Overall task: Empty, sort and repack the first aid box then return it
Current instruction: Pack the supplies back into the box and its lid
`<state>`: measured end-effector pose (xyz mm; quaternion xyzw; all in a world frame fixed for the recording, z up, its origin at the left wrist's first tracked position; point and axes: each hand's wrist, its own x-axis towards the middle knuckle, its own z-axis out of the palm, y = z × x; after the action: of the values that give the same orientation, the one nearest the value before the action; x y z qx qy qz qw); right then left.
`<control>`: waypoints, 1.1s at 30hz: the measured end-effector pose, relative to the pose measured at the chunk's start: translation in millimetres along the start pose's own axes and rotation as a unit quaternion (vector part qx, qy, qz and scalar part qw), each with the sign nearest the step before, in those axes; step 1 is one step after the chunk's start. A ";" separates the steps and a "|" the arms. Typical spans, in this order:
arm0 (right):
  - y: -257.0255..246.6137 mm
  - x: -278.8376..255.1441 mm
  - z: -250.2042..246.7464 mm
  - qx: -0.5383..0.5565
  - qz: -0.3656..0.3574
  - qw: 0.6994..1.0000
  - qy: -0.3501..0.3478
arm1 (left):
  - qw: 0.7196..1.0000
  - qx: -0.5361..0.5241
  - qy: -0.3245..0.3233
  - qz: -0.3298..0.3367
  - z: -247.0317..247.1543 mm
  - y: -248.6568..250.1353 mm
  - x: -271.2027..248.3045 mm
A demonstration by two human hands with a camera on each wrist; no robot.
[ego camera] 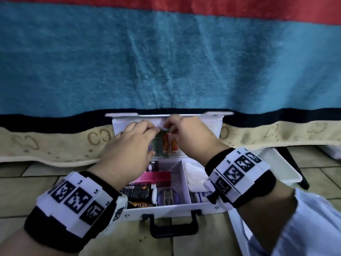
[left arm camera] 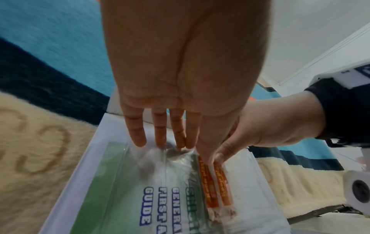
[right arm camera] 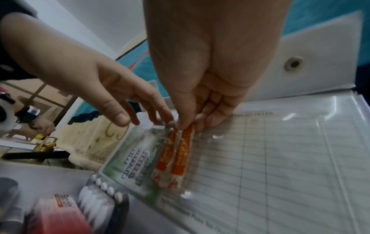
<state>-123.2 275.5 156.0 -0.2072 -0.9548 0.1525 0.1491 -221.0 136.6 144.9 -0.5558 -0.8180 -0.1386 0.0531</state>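
The white first aid box (ego camera: 166, 209) stands open on the floor, its lid (ego camera: 212, 130) leaning back against the bed. A clear pocket in the lid holds a green first aid guide (ego camera: 156, 146) (left arm camera: 160, 197) (right arm camera: 136, 166) and two orange sachets (ego camera: 169, 143) (left arm camera: 216, 186) (right arm camera: 174, 161). My left hand (ego camera: 153, 130) (left arm camera: 176, 142) has straight fingers, their tips touching the plastic over the guide's top. My right hand (ego camera: 168, 126) (right arm camera: 190, 126) pinches the sachets' top end between thumb and fingers.
The box's compartments hold a pink carton (ego camera: 156, 177), a black tube (ego camera: 137, 194) and white gauze (ego camera: 193, 174). A white tray (ego camera: 282, 163) sits to the right. A blue blanket (ego camera: 166, 61) hangs behind. A ruled record sheet (right arm camera: 280, 158) fills the lid.
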 end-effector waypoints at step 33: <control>123.9 -227.5 -22.2 -0.071 0.188 0.957 -0.209 | 0.970 -0.010 -0.181 0.164 57.9 147.5 -32.4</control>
<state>125.8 287.7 82.0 -0.3564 -0.9169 0.1495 -0.0998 -68.6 174.9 106.4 -0.6985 -0.7105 -0.0329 -0.0791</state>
